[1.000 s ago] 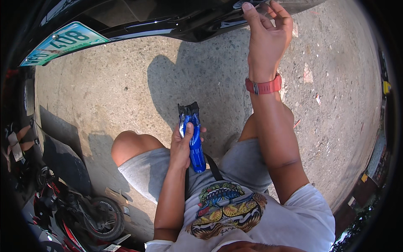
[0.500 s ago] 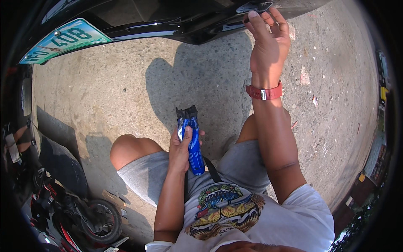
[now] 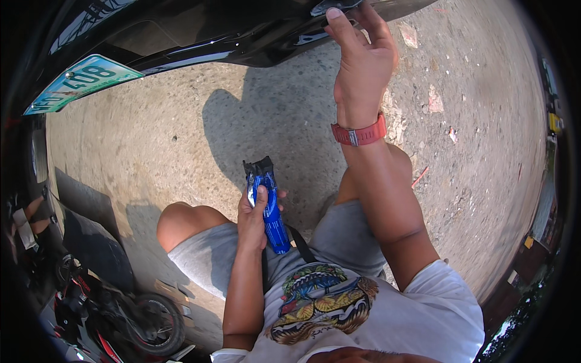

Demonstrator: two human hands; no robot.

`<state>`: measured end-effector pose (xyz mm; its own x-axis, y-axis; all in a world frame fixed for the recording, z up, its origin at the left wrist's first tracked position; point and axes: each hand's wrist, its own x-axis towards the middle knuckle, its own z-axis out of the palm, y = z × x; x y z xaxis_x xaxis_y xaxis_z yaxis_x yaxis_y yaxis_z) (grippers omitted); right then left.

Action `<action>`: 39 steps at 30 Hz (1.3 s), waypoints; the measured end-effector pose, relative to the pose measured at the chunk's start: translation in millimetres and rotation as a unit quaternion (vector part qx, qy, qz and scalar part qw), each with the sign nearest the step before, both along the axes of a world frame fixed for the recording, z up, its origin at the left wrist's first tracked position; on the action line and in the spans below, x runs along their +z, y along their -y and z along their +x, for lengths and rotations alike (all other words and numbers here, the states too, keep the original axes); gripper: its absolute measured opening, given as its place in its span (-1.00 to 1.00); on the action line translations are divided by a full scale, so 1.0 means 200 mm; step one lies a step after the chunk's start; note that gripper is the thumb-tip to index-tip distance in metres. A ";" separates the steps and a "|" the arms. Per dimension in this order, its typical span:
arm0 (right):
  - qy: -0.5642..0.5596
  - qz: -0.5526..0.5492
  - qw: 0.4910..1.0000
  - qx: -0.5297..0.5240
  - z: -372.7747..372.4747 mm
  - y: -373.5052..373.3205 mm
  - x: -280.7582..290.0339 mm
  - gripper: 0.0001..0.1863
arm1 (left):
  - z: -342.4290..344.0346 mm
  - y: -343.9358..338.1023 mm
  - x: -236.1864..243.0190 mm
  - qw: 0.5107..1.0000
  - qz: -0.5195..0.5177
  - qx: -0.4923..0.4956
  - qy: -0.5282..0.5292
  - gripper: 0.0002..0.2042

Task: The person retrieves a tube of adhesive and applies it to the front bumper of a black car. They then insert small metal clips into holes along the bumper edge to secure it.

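Observation:
My left hand (image 3: 249, 221) is wrapped round a slim blue packet (image 3: 275, 221) with silver showing and a crumpled black top end, held upright between my knees. My right arm, with a red watch strap (image 3: 360, 132) at the wrist, stretches up to the black car's glossy bumper (image 3: 254, 45). There my right hand (image 3: 366, 66) has its thumb and fingers curled at a small glossy inset (image 3: 324, 7) near the bumper's lower edge. What lies between those fingertips, if anything, is hidden.
A licence plate (image 3: 85, 81) is fixed to the car at the upper left. At the lower left a motorcycle (image 3: 121, 323) stands close by, with part of another person's arm (image 3: 39, 212) above it. Rough concrete (image 3: 163, 145) with scraps of litter lies below the car.
The view has shifted a little, so the car and plate sit further left and higher. My right hand has stayed at the bumper's inset, fingers more bent; my left still grips the packet.

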<state>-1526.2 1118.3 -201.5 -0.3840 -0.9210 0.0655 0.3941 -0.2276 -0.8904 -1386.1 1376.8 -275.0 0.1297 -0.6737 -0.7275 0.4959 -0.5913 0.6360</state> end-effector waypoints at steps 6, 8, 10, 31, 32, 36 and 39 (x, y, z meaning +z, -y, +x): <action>-0.011 -0.012 1.000 -0.020 0.01 -0.01 0.05 -0.59 | -0.01 0.00 0.00 1.000 0.014 -0.013 0.000 -0.62; -0.045 0.005 0.999 -0.011 -0.01 -0.01 0.03 -0.50 | -0.01 0.01 0.00 1.000 0.018 -0.015 0.000 -0.62; -0.079 0.021 0.997 -0.002 -0.03 -0.02 -0.02 -0.40 | -0.02 0.02 0.00 1.000 0.020 -0.016 0.000 -0.62; -0.245 -0.084 0.959 -0.117 0.05 -0.06 -0.13 -0.41 | -0.04 0.01 -0.04 0.999 0.031 -0.018 0.027 -0.66; -0.265 -0.097 0.951 -0.125 0.04 -0.06 -0.14 -0.44 | -0.04 0.01 -0.04 0.999 0.031 -0.015 0.026 -0.66; -0.299 -0.124 0.936 -0.138 0.02 -0.05 -0.18 -0.59 | -0.05 0.01 -0.05 0.999 0.029 -0.028 0.029 -0.63; -0.325 -0.135 0.925 -0.142 -0.01 -0.05 -0.18 -0.70 | -0.06 0.01 -0.05 0.998 0.037 -0.032 0.028 -0.64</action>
